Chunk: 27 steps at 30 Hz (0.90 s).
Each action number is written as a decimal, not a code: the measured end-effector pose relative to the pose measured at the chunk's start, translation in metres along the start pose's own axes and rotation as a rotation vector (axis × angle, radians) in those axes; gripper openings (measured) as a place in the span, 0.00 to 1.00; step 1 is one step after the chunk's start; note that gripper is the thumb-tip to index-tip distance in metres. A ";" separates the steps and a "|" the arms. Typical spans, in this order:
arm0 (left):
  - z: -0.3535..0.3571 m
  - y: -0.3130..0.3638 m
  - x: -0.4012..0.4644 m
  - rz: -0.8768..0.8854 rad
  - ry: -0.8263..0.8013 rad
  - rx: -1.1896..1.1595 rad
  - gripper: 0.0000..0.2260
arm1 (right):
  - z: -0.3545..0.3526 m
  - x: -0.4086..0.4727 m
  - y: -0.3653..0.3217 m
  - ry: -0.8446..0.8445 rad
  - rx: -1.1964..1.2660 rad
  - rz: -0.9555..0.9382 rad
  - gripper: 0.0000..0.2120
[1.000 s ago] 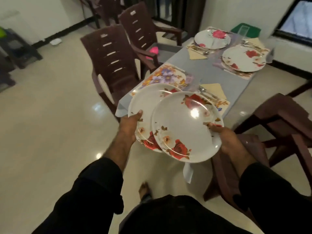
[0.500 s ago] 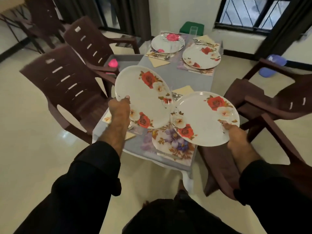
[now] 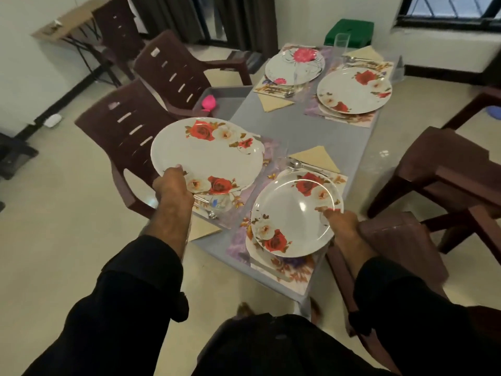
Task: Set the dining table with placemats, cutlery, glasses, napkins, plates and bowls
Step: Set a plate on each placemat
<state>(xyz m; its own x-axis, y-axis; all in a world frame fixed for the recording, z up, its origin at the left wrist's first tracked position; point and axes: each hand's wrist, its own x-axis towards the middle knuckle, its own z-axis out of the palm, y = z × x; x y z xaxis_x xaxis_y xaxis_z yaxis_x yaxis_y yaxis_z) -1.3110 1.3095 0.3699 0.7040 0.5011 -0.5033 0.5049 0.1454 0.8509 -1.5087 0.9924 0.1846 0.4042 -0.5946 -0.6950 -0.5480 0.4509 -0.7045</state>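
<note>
Grey table [image 3: 320, 137] runs toward 12 o'clock, brown plastic chairs [image 3: 135, 137] along 9 o'clock side. Far end, 1 o'clock: two plates already laid on floral placemats [image 3: 349, 119]. Left hand [image 3: 173, 188] grips near rim of rose plate [image 3: 208, 156], held above near-left setting at 11 o'clock (spoon partly hidden beneath). Right hand [image 3: 339, 221] pinches right edge of second rose plate [image 3: 295, 215], low over near-right placemat at 1 o'clock; contact unclear. Yellow napkin [image 3: 314, 157], cutlery just beyond it.

Each hand's grip — left hand [image 3: 173, 187], right hand [image 3: 342, 222] — holds a rose plate [image 3: 208, 156].
</note>
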 end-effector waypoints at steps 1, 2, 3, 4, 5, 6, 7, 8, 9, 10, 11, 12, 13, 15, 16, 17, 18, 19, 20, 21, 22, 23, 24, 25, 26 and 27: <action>0.001 0.002 -0.001 0.002 0.003 -0.018 0.16 | 0.003 0.007 0.004 -0.020 -0.012 0.006 0.28; 0.003 0.005 -0.002 -0.001 0.000 -0.040 0.17 | 0.006 0.008 0.003 -0.036 -0.030 0.013 0.27; 0.005 0.007 -0.002 -0.004 -0.004 -0.056 0.18 | 0.007 0.011 0.003 -0.023 -0.069 0.031 0.23; 0.005 0.009 -0.003 -0.011 -0.001 -0.067 0.19 | 0.008 0.013 0.004 -0.010 -0.127 0.034 0.19; 0.005 0.011 -0.001 -0.017 -0.001 -0.070 0.19 | 0.007 0.018 0.006 0.001 -0.204 0.032 0.18; 0.005 0.013 -0.001 -0.021 0.001 -0.070 0.19 | 0.007 0.024 0.010 -0.007 -0.266 0.022 0.18; 0.004 0.014 0.000 -0.020 -0.004 -0.080 0.19 | 0.007 0.042 0.021 -0.012 -0.320 0.018 0.20; 0.005 0.014 0.000 -0.016 -0.005 -0.086 0.18 | 0.007 0.062 0.034 -0.019 -0.361 0.019 0.22; 0.005 0.013 0.002 -0.008 -0.006 -0.089 0.18 | 0.008 0.072 0.040 -0.006 -0.409 0.011 0.23; 0.005 0.013 0.001 -0.008 -0.005 -0.085 0.18 | 0.009 0.082 0.047 -0.002 -0.449 0.003 0.24; 0.006 0.012 0.001 -0.006 -0.012 -0.087 0.18 | 0.009 0.088 0.052 0.012 -0.491 -0.008 0.25; 0.007 0.012 -0.001 -0.011 -0.013 -0.083 0.17 | 0.009 0.090 0.053 0.018 -0.518 -0.013 0.26; 0.008 0.011 0.000 -0.017 -0.014 -0.083 0.17 | 0.010 0.103 0.062 0.020 -0.545 -0.009 0.28; 0.013 0.011 -0.003 -0.021 -0.014 -0.083 0.16 | 0.008 0.105 0.065 -0.006 -0.582 -0.007 0.28; 0.016 0.012 -0.005 -0.020 -0.017 -0.083 0.16 | 0.005 0.096 0.061 -0.025 -0.600 -0.003 0.28; 0.019 0.011 -0.005 -0.015 -0.017 -0.081 0.16 | 0.003 0.076 0.049 -0.033 -0.606 -0.011 0.25; 0.022 0.010 -0.006 -0.012 -0.017 -0.072 0.15 | 0.000 0.049 0.036 -0.049 -0.621 -0.006 0.20; 0.025 0.009 -0.006 -0.007 -0.025 -0.063 0.15 | -0.002 0.030 0.029 -0.077 -0.646 0.019 0.15; 0.028 0.008 -0.009 -0.005 -0.038 -0.051 0.13 | -0.004 0.021 0.027 -0.102 -0.679 0.037 0.11; 0.030 0.008 -0.010 -0.003 -0.047 -0.042 0.12 | -0.006 0.016 0.028 -0.116 -0.705 0.055 0.09; 0.031 0.008 -0.012 0.000 -0.055 -0.030 0.11 | -0.007 0.015 0.030 -0.125 -0.716 0.062 0.08; 0.033 0.008 -0.012 0.005 -0.060 -0.018 0.11 | -0.008 0.014 0.031 -0.124 -0.713 0.065 0.07; 0.034 0.008 -0.013 0.008 -0.061 -0.002 0.11 | -0.009 0.013 0.032 -0.129 -0.706 0.068 0.06; 0.035 0.008 -0.012 0.008 -0.062 0.004 0.12 | -0.009 0.010 0.031 -0.137 -0.705 0.072 0.06; 0.035 0.009 -0.013 0.003 -0.063 0.006 0.13 | -0.010 0.010 0.031 -0.138 -0.697 0.071 0.05; 0.036 0.008 -0.013 0.002 -0.063 0.006 0.14 | -0.011 0.010 0.030 -0.137 -0.687 0.064 0.05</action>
<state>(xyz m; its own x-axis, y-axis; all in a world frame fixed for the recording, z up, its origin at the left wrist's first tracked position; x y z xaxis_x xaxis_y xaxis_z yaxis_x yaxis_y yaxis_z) -1.2978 1.2739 0.3779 0.7347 0.4469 -0.5104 0.5066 0.1391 0.8509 -1.5294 0.9932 0.1581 0.4194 -0.4713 -0.7759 -0.8942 -0.0673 -0.4425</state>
